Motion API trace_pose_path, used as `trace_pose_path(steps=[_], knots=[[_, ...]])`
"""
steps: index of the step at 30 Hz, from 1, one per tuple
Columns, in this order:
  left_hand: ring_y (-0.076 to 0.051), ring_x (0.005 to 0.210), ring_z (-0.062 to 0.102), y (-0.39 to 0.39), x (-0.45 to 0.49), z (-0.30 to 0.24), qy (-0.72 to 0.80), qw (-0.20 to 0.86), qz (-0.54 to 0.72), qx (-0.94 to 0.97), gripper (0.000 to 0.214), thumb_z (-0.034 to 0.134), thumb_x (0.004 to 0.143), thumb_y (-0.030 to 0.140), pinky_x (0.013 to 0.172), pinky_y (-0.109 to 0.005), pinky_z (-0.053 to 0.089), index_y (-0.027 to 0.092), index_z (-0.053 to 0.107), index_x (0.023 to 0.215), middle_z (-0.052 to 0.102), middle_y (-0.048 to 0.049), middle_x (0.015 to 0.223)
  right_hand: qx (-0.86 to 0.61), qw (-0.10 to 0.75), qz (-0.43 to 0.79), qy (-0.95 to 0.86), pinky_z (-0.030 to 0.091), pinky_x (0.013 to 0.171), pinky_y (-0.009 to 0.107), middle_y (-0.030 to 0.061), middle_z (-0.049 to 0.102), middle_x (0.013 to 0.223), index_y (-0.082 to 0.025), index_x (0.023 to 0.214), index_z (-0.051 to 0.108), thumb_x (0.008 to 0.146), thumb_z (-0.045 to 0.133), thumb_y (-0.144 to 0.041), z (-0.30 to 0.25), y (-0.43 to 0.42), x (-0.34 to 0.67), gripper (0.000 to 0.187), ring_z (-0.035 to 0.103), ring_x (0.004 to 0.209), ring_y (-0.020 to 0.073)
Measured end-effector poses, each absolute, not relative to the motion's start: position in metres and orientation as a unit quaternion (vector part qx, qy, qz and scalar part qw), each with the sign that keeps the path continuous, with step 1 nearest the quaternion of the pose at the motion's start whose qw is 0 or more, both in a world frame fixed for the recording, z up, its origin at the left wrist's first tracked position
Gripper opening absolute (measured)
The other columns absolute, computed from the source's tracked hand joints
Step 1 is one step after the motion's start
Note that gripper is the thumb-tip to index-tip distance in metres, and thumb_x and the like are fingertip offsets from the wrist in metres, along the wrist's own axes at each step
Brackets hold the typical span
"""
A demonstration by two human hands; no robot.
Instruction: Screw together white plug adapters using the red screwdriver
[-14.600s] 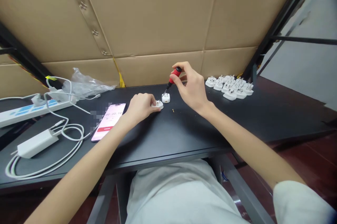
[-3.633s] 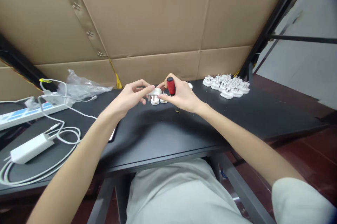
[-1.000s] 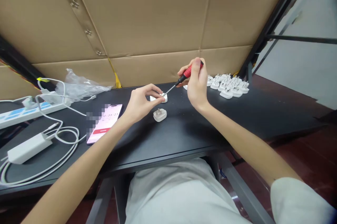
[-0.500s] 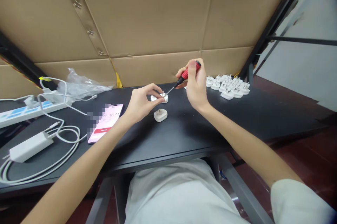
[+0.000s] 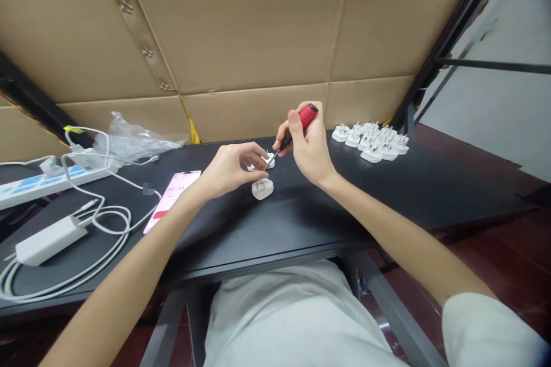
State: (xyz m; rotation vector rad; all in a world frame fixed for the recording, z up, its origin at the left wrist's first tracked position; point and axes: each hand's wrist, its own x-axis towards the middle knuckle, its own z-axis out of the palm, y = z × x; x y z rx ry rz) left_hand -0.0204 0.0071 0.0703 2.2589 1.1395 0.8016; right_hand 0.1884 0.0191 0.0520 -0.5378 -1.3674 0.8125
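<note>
My right hand is wrapped round a screwdriver with a red and black handle. Its shaft slants down to the left, and the tip ends beside the fingertips of my left hand. Those left fingers are curled towards the thumb around the tip; anything small between them is too tiny to make out. Just behind the fingertips lies a white plug piece, partly covered by my left hand. Nearer to me, below the left fingers, a white plug rests on the black table with its prongs up.
Several white plugs are grouped at the back right. To the left lie a phone showing a timer, a white charger with coiled cable, a power strip and a clear plastic bag. Cardboard stands behind the table.
My right hand and the screwdriver have moved left and slightly down. The left hand has shifted a little down and left, its fingertips now nearer the front plug.
</note>
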Motion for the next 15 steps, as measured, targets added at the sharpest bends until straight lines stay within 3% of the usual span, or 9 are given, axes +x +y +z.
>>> trace_pose_path(steps=[5,9,15], knots=[[-0.028,0.108,0.077,0.006,-0.030,0.080,0.418,0.231,0.209,0.853,0.057,0.094,0.075,0.057,0.086,-0.037,0.059,0.026,0.077,0.119,0.083,-0.0053,0.121,-0.241,0.659,0.366,-0.611,0.059,0.050,0.021,-0.0107,0.064,0.077,-0.032,0.112,0.038,0.106,0.061,-0.074,0.050,0.018,0.188,0.048,0.071,0.059,0.0116],[-0.028,0.106,0.076,0.009,-0.036,0.075,0.414,0.251,0.151,0.862,0.059,0.097,0.069,0.055,0.084,-0.036,0.058,0.026,0.070,0.112,0.081,-0.0043,0.116,-0.246,0.636,0.372,-0.630,0.059,0.051,0.022,-0.0113,0.062,0.075,-0.032,0.113,0.039,0.106,0.060,-0.074,0.046,0.015,0.184,0.048,0.069,0.058,0.0113],[-0.028,0.104,0.076,0.014,-0.037,0.066,0.414,0.276,0.110,0.861,0.057,0.096,0.071,0.051,0.087,-0.037,0.059,0.025,0.063,0.110,0.079,-0.0043,0.112,-0.234,0.605,0.389,-0.654,0.060,0.052,0.024,-0.0104,0.062,0.076,-0.031,0.112,0.039,0.107,0.062,-0.070,0.040,0.011,0.176,0.045,0.070,0.061,0.0126]])
